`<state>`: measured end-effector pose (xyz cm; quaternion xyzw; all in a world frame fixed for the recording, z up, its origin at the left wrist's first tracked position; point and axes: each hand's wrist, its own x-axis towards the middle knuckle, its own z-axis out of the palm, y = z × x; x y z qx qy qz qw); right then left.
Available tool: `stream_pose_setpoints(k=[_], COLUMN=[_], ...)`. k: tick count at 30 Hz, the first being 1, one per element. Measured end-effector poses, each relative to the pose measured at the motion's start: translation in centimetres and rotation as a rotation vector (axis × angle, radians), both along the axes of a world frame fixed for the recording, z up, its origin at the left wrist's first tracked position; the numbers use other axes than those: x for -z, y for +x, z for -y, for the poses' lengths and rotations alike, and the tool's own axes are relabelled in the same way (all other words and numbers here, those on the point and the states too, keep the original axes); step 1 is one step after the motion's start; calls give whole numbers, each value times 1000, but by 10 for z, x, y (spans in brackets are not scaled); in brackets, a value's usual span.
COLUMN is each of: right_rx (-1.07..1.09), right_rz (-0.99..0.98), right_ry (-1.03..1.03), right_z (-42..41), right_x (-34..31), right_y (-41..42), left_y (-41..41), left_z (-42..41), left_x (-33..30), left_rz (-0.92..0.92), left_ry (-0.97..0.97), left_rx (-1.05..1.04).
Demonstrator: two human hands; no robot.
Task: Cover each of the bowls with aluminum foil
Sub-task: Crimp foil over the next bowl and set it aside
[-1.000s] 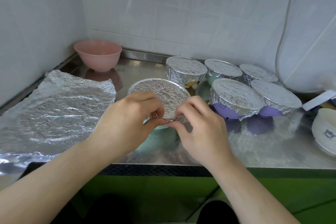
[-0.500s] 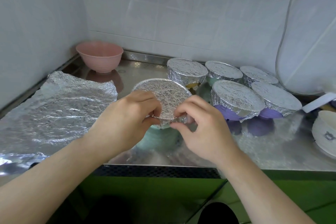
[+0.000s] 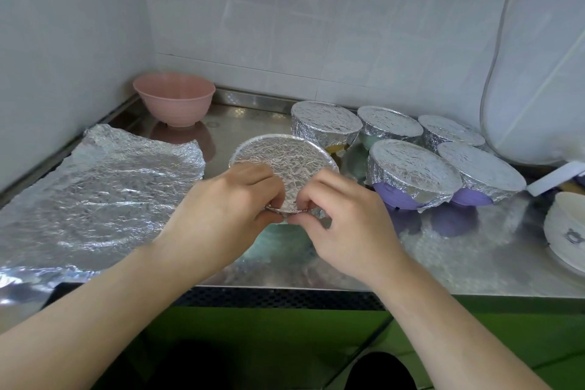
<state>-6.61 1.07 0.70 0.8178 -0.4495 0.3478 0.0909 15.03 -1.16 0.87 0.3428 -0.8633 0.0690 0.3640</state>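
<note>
A foil-covered bowl point(image 3: 285, 158) stands in the middle of the steel counter, its green side partly hidden by my hands. My left hand point(image 3: 221, 212) and my right hand point(image 3: 345, 218) both pinch the foil at the bowl's near rim. Several foil-covered bowls point(image 3: 411, 168) cluster at the back right, two of them purple underneath. An uncovered pink bowl point(image 3: 174, 98) sits in the back left corner. A loose crinkled sheet of aluminum foil point(image 3: 101, 190) lies flat on the left of the counter.
A white bowl point(image 3: 566, 231) sits at the right edge, with a white handle point(image 3: 554, 177) behind it. Tiled walls close the left and back. A white appliance point(image 3: 538, 73) stands at the back right. The steel counter point(image 3: 443, 263) ends at a front edge above a green cabinet.
Both hands stay at the near rim of the foil-covered bowl, fingers shifting slightly as they pinch the foil edge. The view has moved a little lower.
</note>
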Motion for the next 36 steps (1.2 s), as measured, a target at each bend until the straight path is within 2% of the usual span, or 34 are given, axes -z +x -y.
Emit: stream_pose_setpoints(k=[5, 8, 12, 21, 26, 30, 36], right_rx=[12, 8, -26, -6, -29, -82, -26], right_rz=[-1, 60, 91, 21, 50, 121, 56], right_ry=[-37, -6, 67, 9, 25, 106, 30], right_z=[2, 2, 4, 7, 6, 6, 6], right_x=[0, -1, -3, -3, -3, -6, -2], right_y=[1, -3, -6, -1, 14, -1, -7], left_y=[10, 22, 28, 26, 15, 15, 16], left_z=[7, 16, 22, 21, 12, 14, 14], left_x=[-4, -11, -10, -10, -10, -5, -8], left_rz=[-17, -44, -42, -15, 44, 9, -50], left_ry=[113, 164, 136, 112, 87, 79, 165], left_rx=[71, 37, 18, -28, 103, 88, 81])
